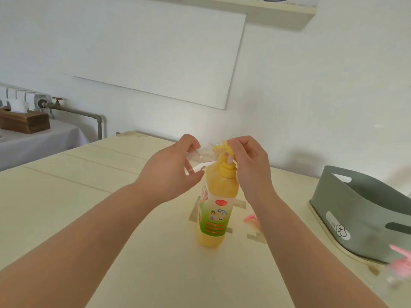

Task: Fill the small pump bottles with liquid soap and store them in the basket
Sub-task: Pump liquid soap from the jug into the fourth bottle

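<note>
The left fingers and thumb curl round a small clear pump bottle, which has no top on and lies tilted on its side, its mouth turned toward the yellow pump head of the large soap bottle. The right fingers are bent over that pump head, pinching it from the right; the pump's stem stands raised above the yellow collar. The left hand and right hand are level with each other, one on each side of the nozzle.

The soap bottle stands upright near the middle of the cream table, among patches of tape. Just beside it, partly hidden behind the right forearm, lies something pink; I cannot tell what it is. A grey-green basket sits on a tray at the table's right edge. Toward the near right corner, a blurred clear bottle with a pink pump top stands just in front of the basket.
</note>
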Available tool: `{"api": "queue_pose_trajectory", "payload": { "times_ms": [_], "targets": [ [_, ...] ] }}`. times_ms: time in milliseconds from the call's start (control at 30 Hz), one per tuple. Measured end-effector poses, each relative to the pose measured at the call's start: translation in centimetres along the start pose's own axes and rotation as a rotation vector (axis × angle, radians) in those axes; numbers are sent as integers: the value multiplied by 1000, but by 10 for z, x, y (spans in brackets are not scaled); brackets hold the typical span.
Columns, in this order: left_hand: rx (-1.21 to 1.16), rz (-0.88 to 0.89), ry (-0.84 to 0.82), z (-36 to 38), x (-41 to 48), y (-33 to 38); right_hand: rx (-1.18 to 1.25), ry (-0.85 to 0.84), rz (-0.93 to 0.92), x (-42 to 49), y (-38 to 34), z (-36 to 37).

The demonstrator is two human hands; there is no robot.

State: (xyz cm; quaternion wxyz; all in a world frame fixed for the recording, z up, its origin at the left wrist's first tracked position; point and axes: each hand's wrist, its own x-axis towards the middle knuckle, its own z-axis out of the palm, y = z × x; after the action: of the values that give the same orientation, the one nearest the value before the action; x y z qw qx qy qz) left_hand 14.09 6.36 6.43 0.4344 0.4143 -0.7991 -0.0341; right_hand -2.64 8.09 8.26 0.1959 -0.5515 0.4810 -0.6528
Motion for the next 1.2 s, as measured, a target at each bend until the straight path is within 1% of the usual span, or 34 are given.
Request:
{"api": "queue_pose_trajectory", "payload": {
  "times_ms": [100, 167, 233, 367, 467, 567, 667, 867, 1000, 1133, 1200],
  "targets": [
    [-35, -24, 15, 3, -2, -4, -8, 8, -35, 0, 4, 0],
    [-63, -38, 28, 6, -2, -7, 32, 24, -34, 1, 8, 2],
    [-99, -41, 59, 9, -3, -10, 72, -1, -25, 2, 12, 3],
    [-126, -20, 87, 17, -6, -16, 98, -15, -28, 0, 20, 0],
    [-101, 11, 111, 18, -11, -20, 57, -38, -37, -3, 18, 2],
    [-87, -20, 67, 17, -16, -16, -27, -55, -35, -4, 12, -3],
    [-81, -55, 34, 12, -18, -13, -54, -84, -37, -7, 8, -5],
    [-45, -53, -4, -3, -10, 1, -42, -31, -51, -2, -5, -7],
    [-53, -61, 10, -11, -11, 4, -68, -20, -70, -3, -4, -8],
    [46, -37, -67, -5, -14, 2, 1, 63, -60, -7, 7, -1],
    [53, -23, -80, -1, -15, 1, 34, 90, -63, -8, 13, 4]
  ]
}}
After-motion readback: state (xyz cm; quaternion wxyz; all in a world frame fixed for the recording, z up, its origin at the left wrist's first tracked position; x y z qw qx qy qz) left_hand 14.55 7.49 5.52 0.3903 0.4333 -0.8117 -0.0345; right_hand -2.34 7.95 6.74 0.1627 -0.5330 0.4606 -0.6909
